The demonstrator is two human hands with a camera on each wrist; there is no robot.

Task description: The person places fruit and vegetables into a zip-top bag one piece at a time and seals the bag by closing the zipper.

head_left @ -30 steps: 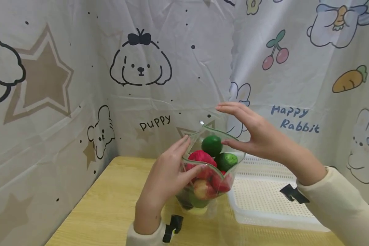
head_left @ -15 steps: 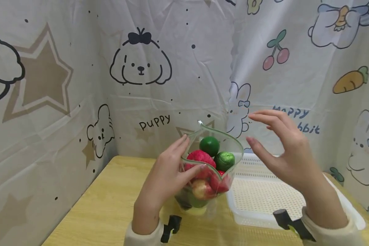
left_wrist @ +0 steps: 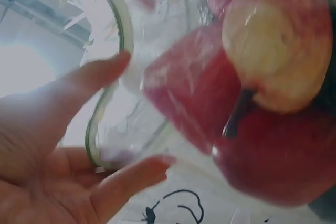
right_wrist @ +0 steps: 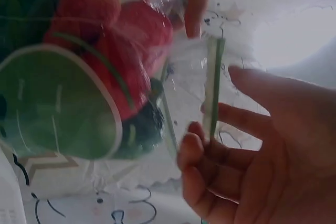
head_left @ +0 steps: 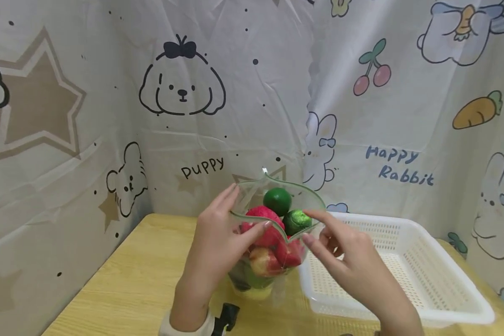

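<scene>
A clear zip bag (head_left: 252, 285) with a green-lined mouth stands open on the table, holding fruit. At its top lie a smooth green fruit (head_left: 277, 201), a rough green one (head_left: 297, 221) and a bumpy red one (head_left: 261, 219). Lower down shows a red-and-yellow apple (head_left: 265, 262). My left hand (head_left: 216, 238) spans the bag's left side, thumb against the front rim and fingers on the left rim. My right hand (head_left: 348, 256) is at the right corner, index finger and thumb either side of the rim (right_wrist: 212, 87). The thumb stands apart from the strip in the right wrist view.
A white perforated plastic basket (head_left: 441, 305) stands right of the bag, close beside it. Printed cloth (head_left: 252, 93) hangs behind and at both sides of the wooden table (head_left: 130, 270).
My right hand withdrew from over the bag to the right, then came in lower at its right corner. My left hand keeps its place on the bag.
</scene>
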